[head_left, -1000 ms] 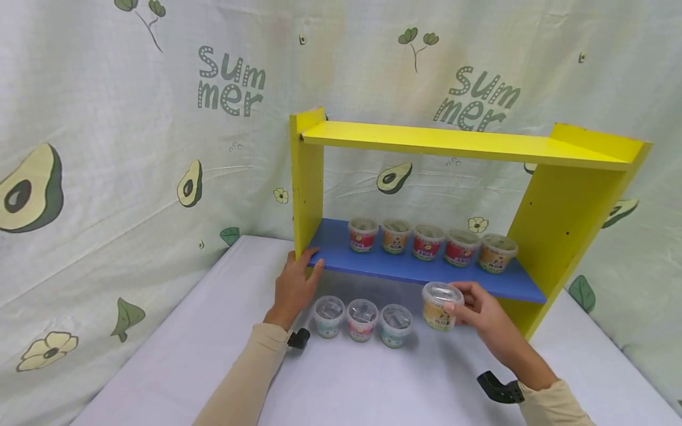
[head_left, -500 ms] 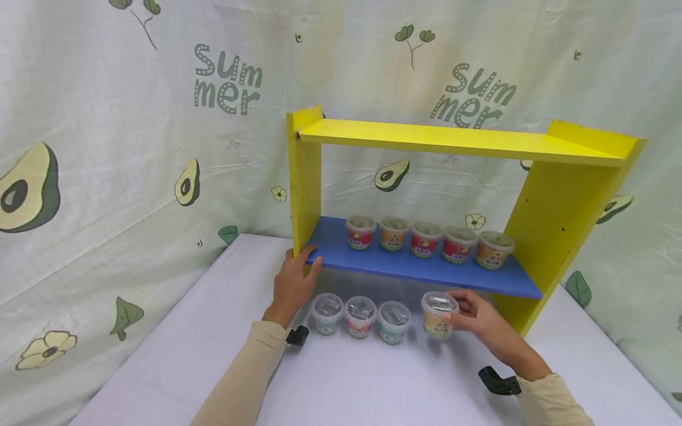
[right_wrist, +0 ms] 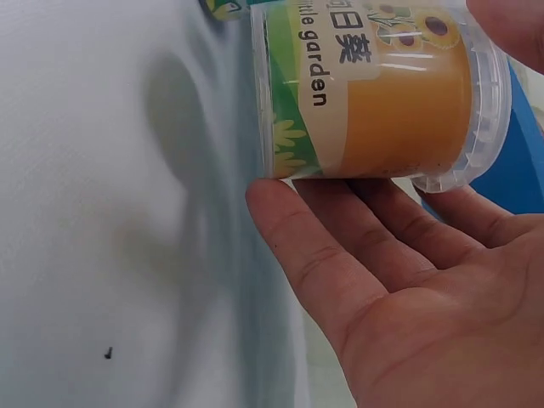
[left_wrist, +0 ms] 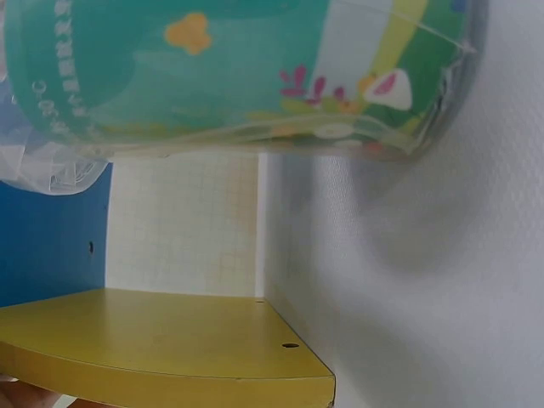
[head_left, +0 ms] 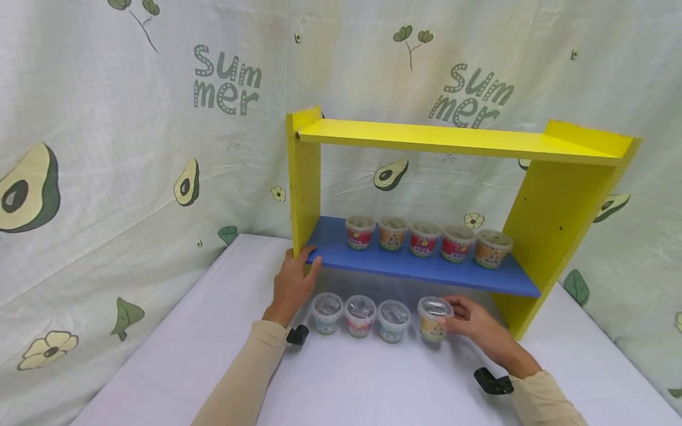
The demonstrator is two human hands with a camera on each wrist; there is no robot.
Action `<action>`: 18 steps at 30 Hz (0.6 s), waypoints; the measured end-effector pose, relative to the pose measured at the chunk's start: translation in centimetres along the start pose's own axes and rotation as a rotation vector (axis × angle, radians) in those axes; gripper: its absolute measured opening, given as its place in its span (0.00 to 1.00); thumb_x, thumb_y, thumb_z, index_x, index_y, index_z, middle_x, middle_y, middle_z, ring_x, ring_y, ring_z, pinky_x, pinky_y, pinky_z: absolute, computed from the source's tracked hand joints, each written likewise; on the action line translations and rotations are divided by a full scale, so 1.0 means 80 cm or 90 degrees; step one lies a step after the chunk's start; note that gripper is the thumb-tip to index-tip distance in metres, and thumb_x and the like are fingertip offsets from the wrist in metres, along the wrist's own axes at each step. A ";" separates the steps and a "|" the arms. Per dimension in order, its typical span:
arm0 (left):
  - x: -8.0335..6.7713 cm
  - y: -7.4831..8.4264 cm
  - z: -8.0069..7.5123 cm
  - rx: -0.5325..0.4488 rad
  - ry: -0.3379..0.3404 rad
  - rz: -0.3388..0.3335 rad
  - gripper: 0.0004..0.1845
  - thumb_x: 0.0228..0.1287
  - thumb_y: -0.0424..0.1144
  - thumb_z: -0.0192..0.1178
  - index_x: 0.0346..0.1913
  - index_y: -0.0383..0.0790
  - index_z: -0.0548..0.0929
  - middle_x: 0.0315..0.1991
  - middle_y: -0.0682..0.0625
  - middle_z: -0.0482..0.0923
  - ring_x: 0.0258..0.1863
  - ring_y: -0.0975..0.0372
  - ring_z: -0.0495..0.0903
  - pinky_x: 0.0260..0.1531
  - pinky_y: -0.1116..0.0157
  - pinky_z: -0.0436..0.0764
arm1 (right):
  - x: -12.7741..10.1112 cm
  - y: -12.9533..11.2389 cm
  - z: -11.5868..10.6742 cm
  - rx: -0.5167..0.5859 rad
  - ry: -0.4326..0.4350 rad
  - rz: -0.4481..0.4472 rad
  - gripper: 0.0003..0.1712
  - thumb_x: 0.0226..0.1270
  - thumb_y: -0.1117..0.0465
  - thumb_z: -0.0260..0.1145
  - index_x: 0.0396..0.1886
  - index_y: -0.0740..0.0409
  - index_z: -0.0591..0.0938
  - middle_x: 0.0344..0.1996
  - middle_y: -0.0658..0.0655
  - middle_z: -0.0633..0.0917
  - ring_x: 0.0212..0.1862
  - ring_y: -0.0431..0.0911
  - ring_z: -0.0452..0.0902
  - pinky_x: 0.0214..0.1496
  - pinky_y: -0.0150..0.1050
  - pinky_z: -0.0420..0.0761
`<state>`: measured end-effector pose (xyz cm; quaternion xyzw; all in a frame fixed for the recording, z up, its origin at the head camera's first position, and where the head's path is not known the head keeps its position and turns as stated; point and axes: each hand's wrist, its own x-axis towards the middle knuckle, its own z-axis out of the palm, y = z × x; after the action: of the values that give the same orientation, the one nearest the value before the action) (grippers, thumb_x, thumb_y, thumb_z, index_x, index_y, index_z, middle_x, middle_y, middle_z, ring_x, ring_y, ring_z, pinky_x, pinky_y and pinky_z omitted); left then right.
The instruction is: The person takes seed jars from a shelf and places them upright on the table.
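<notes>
The right hand holds an orange-labelled cup, fingers curled along its side with the thumb cut off at the edge of the right wrist view. The cup sits low at the tabletop, at the right end of a row of three lidded cups under the blue shelf; whether its base rests fully on the cloth I cannot tell. It lines up with the others, likely so the row stays even.

The left hand rests on the near left corner of the blue shelf where it meets the yellow side panel, fingers laid fairly straight, seemingly steadying the rack.

Five more cups stand along the blue shelf. In the left wrist view a teal cup fills the frame and blurs; the hand itself barely shows there.
</notes>
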<state>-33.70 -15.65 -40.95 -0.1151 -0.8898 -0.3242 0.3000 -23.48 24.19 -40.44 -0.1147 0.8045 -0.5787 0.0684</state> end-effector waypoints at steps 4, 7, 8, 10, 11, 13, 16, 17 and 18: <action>0.002 0.000 0.000 0.004 0.003 0.002 0.26 0.76 0.62 0.47 0.67 0.54 0.76 0.52 0.37 0.71 0.41 0.47 0.80 0.34 0.43 0.80 | 0.003 0.003 0.003 0.005 0.006 0.003 0.41 0.71 0.57 0.66 0.72 0.73 0.58 0.62 0.70 0.74 0.60 0.53 0.75 0.54 0.41 0.79; 0.002 0.001 0.000 0.002 -0.002 -0.002 0.26 0.75 0.61 0.48 0.67 0.54 0.76 0.53 0.37 0.71 0.42 0.46 0.80 0.35 0.43 0.80 | 0.004 0.005 0.006 0.005 0.013 0.004 0.41 0.71 0.57 0.66 0.72 0.73 0.57 0.63 0.71 0.73 0.60 0.54 0.75 0.54 0.40 0.79; 0.002 0.001 0.000 0.001 -0.003 -0.004 0.26 0.75 0.61 0.48 0.67 0.54 0.76 0.53 0.37 0.71 0.42 0.46 0.80 0.35 0.43 0.80 | 0.004 0.006 0.006 0.003 0.016 0.005 0.41 0.71 0.57 0.66 0.72 0.74 0.57 0.63 0.71 0.73 0.60 0.54 0.75 0.54 0.40 0.79; 0.002 0.002 0.000 -0.001 -0.003 -0.006 0.26 0.75 0.61 0.48 0.67 0.54 0.76 0.54 0.37 0.71 0.42 0.46 0.80 0.36 0.43 0.80 | 0.004 0.007 0.008 0.001 0.019 0.003 0.41 0.71 0.57 0.66 0.72 0.74 0.57 0.63 0.72 0.73 0.61 0.55 0.75 0.54 0.39 0.79; 0.002 0.001 0.000 -0.001 -0.003 -0.006 0.26 0.75 0.61 0.48 0.67 0.54 0.76 0.54 0.37 0.71 0.43 0.46 0.80 0.36 0.43 0.80 | 0.005 0.008 0.008 -0.004 0.020 0.002 0.42 0.71 0.57 0.66 0.72 0.74 0.57 0.63 0.71 0.73 0.61 0.55 0.74 0.54 0.39 0.79; 0.002 0.000 0.001 -0.001 -0.001 -0.006 0.26 0.75 0.62 0.47 0.67 0.54 0.75 0.54 0.37 0.71 0.43 0.46 0.79 0.36 0.43 0.80 | 0.005 0.008 0.010 -0.011 0.023 0.004 0.42 0.70 0.57 0.67 0.72 0.73 0.58 0.63 0.71 0.74 0.61 0.56 0.74 0.54 0.39 0.79; 0.002 0.000 0.002 -0.001 0.005 -0.004 0.26 0.75 0.62 0.47 0.67 0.54 0.76 0.54 0.36 0.70 0.42 0.45 0.79 0.35 0.43 0.80 | 0.005 0.009 0.012 -0.021 0.024 0.006 0.42 0.70 0.56 0.67 0.72 0.72 0.59 0.63 0.70 0.74 0.62 0.56 0.74 0.55 0.39 0.78; 0.001 -0.001 0.002 -0.002 0.007 -0.003 0.26 0.75 0.62 0.47 0.67 0.54 0.76 0.54 0.36 0.70 0.42 0.45 0.80 0.34 0.43 0.80 | 0.005 0.009 0.013 -0.024 0.024 0.008 0.42 0.70 0.55 0.68 0.72 0.72 0.59 0.63 0.69 0.74 0.62 0.56 0.73 0.55 0.39 0.78; 0.001 -0.001 0.003 -0.002 0.007 -0.003 0.26 0.75 0.62 0.47 0.67 0.54 0.76 0.54 0.36 0.70 0.42 0.45 0.80 0.34 0.43 0.80 | 0.005 0.010 0.014 -0.024 0.024 0.010 0.42 0.69 0.55 0.68 0.72 0.71 0.60 0.63 0.69 0.75 0.62 0.57 0.73 0.55 0.39 0.78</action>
<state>-33.90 -15.57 -41.05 -0.1116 -0.8878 -0.3266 0.3043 -23.69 23.27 -41.52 -0.0986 0.8171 -0.5652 0.0559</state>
